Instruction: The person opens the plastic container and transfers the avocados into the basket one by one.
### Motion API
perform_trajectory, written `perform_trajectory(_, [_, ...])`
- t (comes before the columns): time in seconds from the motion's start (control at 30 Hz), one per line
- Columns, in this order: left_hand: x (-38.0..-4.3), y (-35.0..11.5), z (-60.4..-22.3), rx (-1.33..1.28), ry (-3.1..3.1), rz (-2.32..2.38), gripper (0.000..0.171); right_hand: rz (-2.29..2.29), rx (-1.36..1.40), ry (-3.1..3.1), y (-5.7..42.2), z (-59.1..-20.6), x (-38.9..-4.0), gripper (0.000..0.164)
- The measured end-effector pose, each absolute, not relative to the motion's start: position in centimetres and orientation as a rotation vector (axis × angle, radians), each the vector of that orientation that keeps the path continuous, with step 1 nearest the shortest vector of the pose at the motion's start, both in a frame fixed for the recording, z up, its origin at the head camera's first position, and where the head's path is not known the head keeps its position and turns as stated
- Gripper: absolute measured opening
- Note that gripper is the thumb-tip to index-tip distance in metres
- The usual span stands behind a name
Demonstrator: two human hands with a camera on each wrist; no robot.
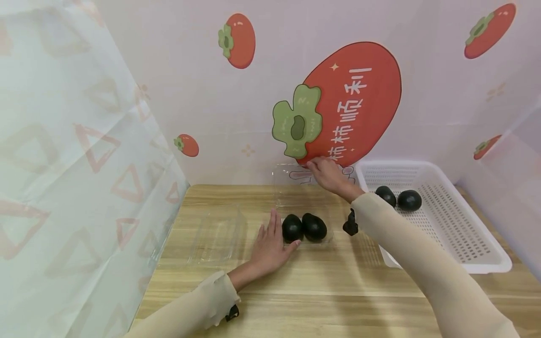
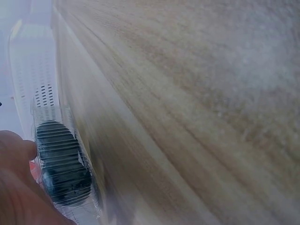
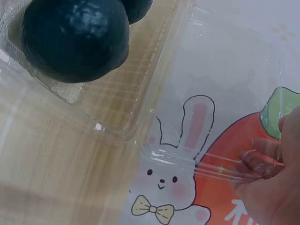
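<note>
Four avocados [image 1: 314, 227]; left wrist view shows one.

This looks like a small screened-off tabletop booth; which kind of room surrounds it cannot be told. Printed sheets stand round the wood-grain table [image 1: 321, 300]: a creased left sheet [image 1: 63, 164] with triangles along its left edge, a back sheet [image 1: 169, 56] with big cartoon persimmons [image 1: 372, 103], Chinese characters [image 1: 351, 112] and a bow-tied rabbit [image 3: 164, 180] behind its far edge, and a pale right sheet [image 1: 520, 188] beyond its right edge. A clear plastic box [image 3: 124, 136] and a white perforated basket [image 1: 500, 264] would suit a kitchen or packing bench alike.
</note>
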State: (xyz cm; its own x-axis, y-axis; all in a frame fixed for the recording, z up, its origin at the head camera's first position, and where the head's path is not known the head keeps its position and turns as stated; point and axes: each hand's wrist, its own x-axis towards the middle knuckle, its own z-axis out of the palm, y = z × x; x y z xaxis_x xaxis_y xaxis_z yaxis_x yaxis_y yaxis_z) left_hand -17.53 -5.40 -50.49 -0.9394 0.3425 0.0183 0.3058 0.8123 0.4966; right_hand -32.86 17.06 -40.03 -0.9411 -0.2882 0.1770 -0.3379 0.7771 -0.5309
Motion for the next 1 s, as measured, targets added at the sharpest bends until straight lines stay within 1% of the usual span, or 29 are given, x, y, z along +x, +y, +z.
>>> perform_trajectory(0.17, [-17.5, -5.4, -50.6, 0.515, 2.915, 0.821, 0.101, 0.925, 0.474, -2.875, 17.0, -40.5, -33.1, 0.039])
perform_trajectory(0.43, [-17.5, -5.5, -50.7, 0.520, 2.901, 0.848, 0.100, 1.001, 0.396, -2.858, 17.1, -40.9, -33.4, 0.044])
perform_trajectory(0.7, [-17.5, -5.7, -50.9, 0.537, 2.889, 0.887, 0.100, 1.111, 0.309, -2.817, 17.3, -41.9, -33.5, 0.042])
perform_trajectory(0.87, [-17.5, -5.7, -50.8, 0.538, 2.872, 0.928, 0.098, 1.175, 0.225, -2.862, 17.6, -42.7, -33.4, 0.051])
perform_trajectory(1.0, [-17.5, -5.6, -50.8, 0.518, 2.851, 0.917, 0.099, 1.240, 0.213, -2.864, 17.7, -43.4, -33.3, 0.056])
